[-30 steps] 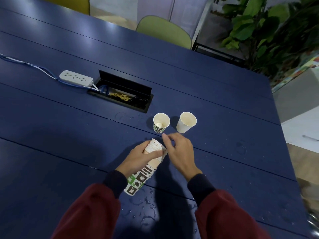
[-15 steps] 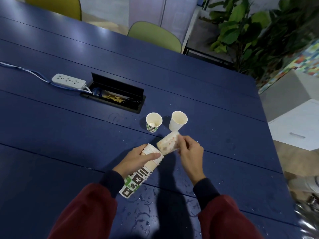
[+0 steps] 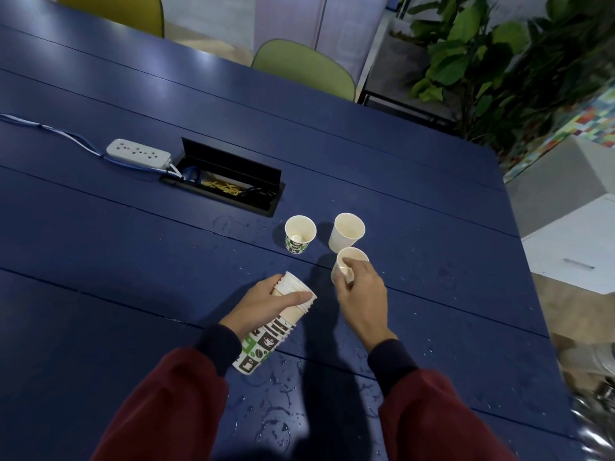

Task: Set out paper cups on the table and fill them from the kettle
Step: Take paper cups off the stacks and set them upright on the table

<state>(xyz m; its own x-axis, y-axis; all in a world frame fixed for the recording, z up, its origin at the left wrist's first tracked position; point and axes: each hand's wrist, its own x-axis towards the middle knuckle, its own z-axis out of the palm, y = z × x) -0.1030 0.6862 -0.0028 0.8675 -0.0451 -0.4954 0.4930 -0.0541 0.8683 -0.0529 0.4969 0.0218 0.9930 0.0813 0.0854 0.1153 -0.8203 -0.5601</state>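
where droplets glisten, blue table (image 3: pixel 133 261), plants (image 3: pixel 492 61)

A dark blue bench (image 3: pixel 100 247) of long planks fills most of the view, its surface catching pale glare near the far edge and speckled with water drops nearer the camera. A black cable hatch (image 3: pixel 229 179) stands open in it, with a grey power strip (image 3: pixel 138 153) just beside it on the left. Two green chairs (image 3: pixel 306 69) sit at the far side, one mostly cut off by the frame. Behind them are pale wall panels (image 3: pixel 286 21). Large leafy plants (image 3: pixel 499 61) crowd the right corner, next to a multicoloured tiled surface (image 3: pixel 592 124) and a white cabinet (image 3: pixel 572 244).
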